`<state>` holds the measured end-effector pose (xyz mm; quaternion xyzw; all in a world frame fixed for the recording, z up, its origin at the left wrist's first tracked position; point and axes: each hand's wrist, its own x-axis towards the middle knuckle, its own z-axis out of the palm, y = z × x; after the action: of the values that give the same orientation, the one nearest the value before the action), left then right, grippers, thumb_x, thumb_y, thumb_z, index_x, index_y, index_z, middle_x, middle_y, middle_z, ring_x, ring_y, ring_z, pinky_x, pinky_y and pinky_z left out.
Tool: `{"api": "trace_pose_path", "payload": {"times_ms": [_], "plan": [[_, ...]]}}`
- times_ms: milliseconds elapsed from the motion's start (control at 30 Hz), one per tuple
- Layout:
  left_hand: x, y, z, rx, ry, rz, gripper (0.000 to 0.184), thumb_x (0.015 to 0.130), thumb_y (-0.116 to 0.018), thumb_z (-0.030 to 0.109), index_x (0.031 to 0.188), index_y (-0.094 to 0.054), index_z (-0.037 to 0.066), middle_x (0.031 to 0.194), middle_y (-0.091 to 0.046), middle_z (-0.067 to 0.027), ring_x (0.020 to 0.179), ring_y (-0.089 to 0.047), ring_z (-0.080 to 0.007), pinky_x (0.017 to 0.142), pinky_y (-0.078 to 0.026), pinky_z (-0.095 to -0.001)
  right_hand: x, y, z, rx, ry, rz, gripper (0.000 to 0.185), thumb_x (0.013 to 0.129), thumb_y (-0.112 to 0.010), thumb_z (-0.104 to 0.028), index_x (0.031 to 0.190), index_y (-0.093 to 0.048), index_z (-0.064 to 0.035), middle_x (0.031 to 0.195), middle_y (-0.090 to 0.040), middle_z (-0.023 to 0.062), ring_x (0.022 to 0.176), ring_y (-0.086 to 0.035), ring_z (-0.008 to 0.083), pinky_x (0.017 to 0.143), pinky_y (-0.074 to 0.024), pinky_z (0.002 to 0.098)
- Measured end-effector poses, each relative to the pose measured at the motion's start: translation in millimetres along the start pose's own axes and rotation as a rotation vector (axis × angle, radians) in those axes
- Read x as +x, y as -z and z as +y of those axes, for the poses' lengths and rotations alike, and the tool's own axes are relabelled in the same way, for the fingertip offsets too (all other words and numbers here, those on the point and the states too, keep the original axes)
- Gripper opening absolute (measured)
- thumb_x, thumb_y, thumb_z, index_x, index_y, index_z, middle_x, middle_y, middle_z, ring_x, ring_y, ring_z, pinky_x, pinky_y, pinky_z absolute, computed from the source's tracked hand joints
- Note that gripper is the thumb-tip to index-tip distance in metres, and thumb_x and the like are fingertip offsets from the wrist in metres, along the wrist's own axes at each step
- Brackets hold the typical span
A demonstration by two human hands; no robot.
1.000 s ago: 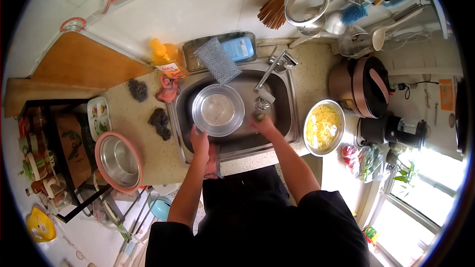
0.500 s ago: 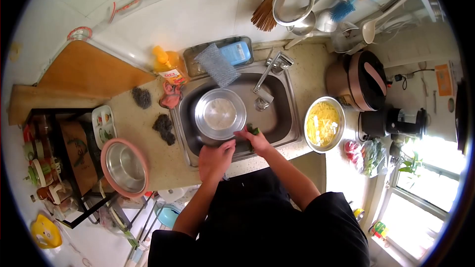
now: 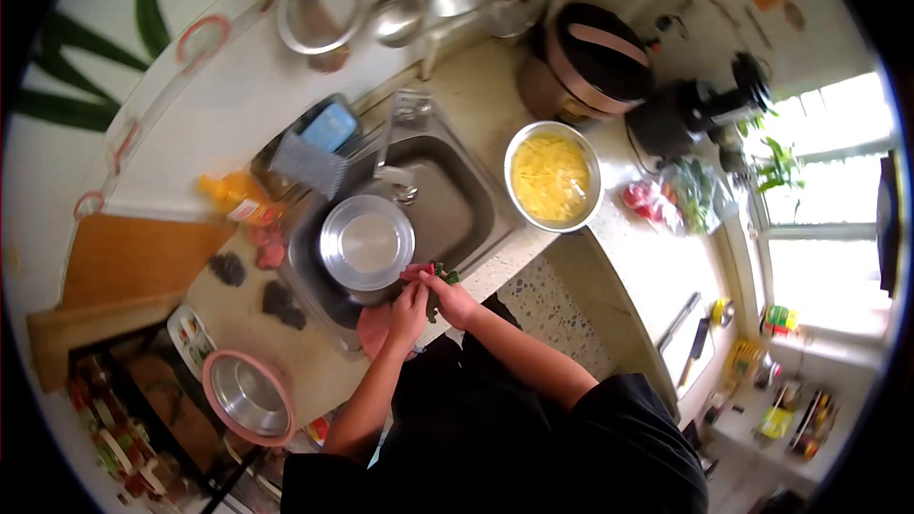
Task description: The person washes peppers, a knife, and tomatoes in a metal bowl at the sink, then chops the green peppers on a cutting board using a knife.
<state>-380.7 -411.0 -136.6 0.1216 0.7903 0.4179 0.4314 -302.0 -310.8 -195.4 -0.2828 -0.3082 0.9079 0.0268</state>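
My left hand (image 3: 409,309) and my right hand (image 3: 451,301) meet at the front edge of the sink (image 3: 495,237). Between them are small green and red pieces (image 3: 444,273), too small to name; my right hand is closed on them. The fingers of my left hand are pressed together against them, and what they grip is hidden. A round metal bowl (image 3: 367,242) rests in the sink's left part, just beyond my hands. The faucet (image 3: 388,148) reaches over the sink. A pink cloth (image 3: 373,328) hangs at the front edge beside my left hand.
A bowl of yellow shreds (image 3: 550,177) stands right of the sink, near a rice cooker (image 3: 592,57). Bagged vegetables (image 3: 700,195) and a knife (image 3: 695,350) lie farther right. At left are scouring pads (image 3: 283,305), a pink-rimmed basin (image 3: 250,397) and an orange bottle (image 3: 238,198).
The view has turned to the right, showing the knife and more of the right counter. My hands have come together at the sink's front edge, away from the bowl.
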Motion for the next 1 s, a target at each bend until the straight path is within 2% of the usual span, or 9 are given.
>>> {"api": "trace_pose_path", "payload": {"times_ms": [167,267,433,467,533,633,867,933,1000], "plan": [[-10.6,-52.5,-11.8,-0.214,-0.173,-0.195,0.034,0.107,-0.051,0.029,0.123,-0.062,0.001,0.112,-0.07,-0.0128,0.103,-0.066,-0.0186,0.091,-0.049,-0.0322,-57.7,25.8,-20.5,-0.146,0.096,0.137,0.053,0.107,-0.048,-0.036,0.15,-0.043,-0.0072,0.142,-0.056,0.0129,0.129,-0.052,0.022,0.111,-0.0403,0.0381],[-26.4,-85.9,-6.5,-0.089,-0.242,-0.299,0.034,0.107,-0.051,0.027,0.127,-0.061,0.001,0.116,-0.069,-0.0124,0.107,-0.064,-0.0169,0.093,-0.049,-0.0318,-94.8,62.3,-15.9,-0.163,0.16,0.173,0.053,0.107,-0.048,-0.037,0.151,-0.042,-0.0074,0.142,-0.056,0.0121,0.128,-0.052,0.0217,0.11,-0.041,0.0379],[-66.6,-182.2,-4.2,-0.196,-0.349,-0.385,0.036,0.109,-0.047,0.026,0.131,-0.058,-0.001,0.127,-0.063,-0.0084,0.12,-0.056,-0.0164,0.106,-0.042,-0.031,-175.4,118.5,-8.0,-0.068,0.194,0.361,0.053,0.108,-0.047,-0.041,0.151,-0.04,-0.012,0.134,-0.058,0.0074,0.119,-0.055,0.0174,0.099,-0.0477,0.0343],[-76.2,-204.4,-4.3,-0.175,-0.374,-0.403,0.035,0.11,-0.045,0.025,0.13,-0.058,0.0,0.125,-0.063,-0.0074,0.117,-0.057,-0.0156,0.104,-0.043,-0.0305,-195.7,131.1,-6.4,-0.031,0.195,0.396,0.052,0.108,-0.047,-0.041,0.152,-0.04,-0.0129,0.134,-0.058,0.0068,0.118,-0.055,0.017,0.097,-0.048,0.0334],[-102.5,-248.9,-3.6,-0.143,-0.36,-0.418,0.035,0.11,-0.045,0.03,0.129,-0.059,0.004,0.101,-0.065,-0.0023,0.077,-0.06,-0.0081,0.066,-0.049,-0.0236,-235.9,157.6,-0.5,0.012,0.266,0.46,0.052,0.108,-0.048,-0.042,0.151,-0.039,-0.0152,0.129,-0.058,0.0053,0.112,-0.055,0.0153,0.091,-0.0481,0.0313],[-139.7,-316.6,-11.1,-0.09,-0.438,-0.455,0.032,0.11,-0.045,0.029,0.123,-0.059,0.003,0.096,-0.064,-0.0018,0.078,-0.057,-0.0061,0.066,-0.048,-0.0232,-293.3,197.1,15.0,-0.017,0.543,0.555,0.052,0.104,-0.054,-0.046,0.149,-0.04,-0.0218,0.106,-0.061,0.0012,0.088,-0.058,0.0101,0.066,-0.0479,0.027],[-219.3,-440.4,-18.0,-0.165,-0.128,-0.774,0.031,0.11,-0.046,0.026,0.121,-0.061,0.002,0.101,-0.066,-0.0025,0.092,-0.06,-0.0077,0.08,-0.051,-0.0244,-463.3,251.8,24.6,0.211,0.578,0.629,0.057,0.102,-0.062,-0.032,0.151,-0.039,-0.0129,0.113,-0.064,0.0025,0.088,-0.063,0.0112,0.071,-0.0532,0.0277],[-237.7,-465.1,-14.8,-0.12,-0.176,-0.837,0.029,0.11,-0.045,0.033,0.117,-0.061,0.009,0.076,-0.057,0.0051,0.054,-0.044,-0.0018,0.046,-0.034,-0.0196,-493.2,262.1,33.5,0.324,0.615,0.648,0.055,0.101,-0.064,-0.026,0.149,-0.042,-0.0107,0.113,-0.064,0.0031,0.086,-0.063,0.011,0.072,-0.054,0.0274],[-250.8,-483.2,-10.1,-0.09,-0.092,-0.903,0.03,0.109,-0.046,0.033,0.117,-0.061,0.008,0.076,-0.058,0.0047,0.055,-0.044,-0.0021,0.047,-0.035,-0.0195,-514.8,271.2,43.5,0.384,0.684,0.736,0.046,0.101,-0.066,-0.027,0.139,-0.05,-0.0069,0.102,-0.065,0.0025,0.083,-0.063,0.0096,0.071,-0.0542,0.0268]]}}
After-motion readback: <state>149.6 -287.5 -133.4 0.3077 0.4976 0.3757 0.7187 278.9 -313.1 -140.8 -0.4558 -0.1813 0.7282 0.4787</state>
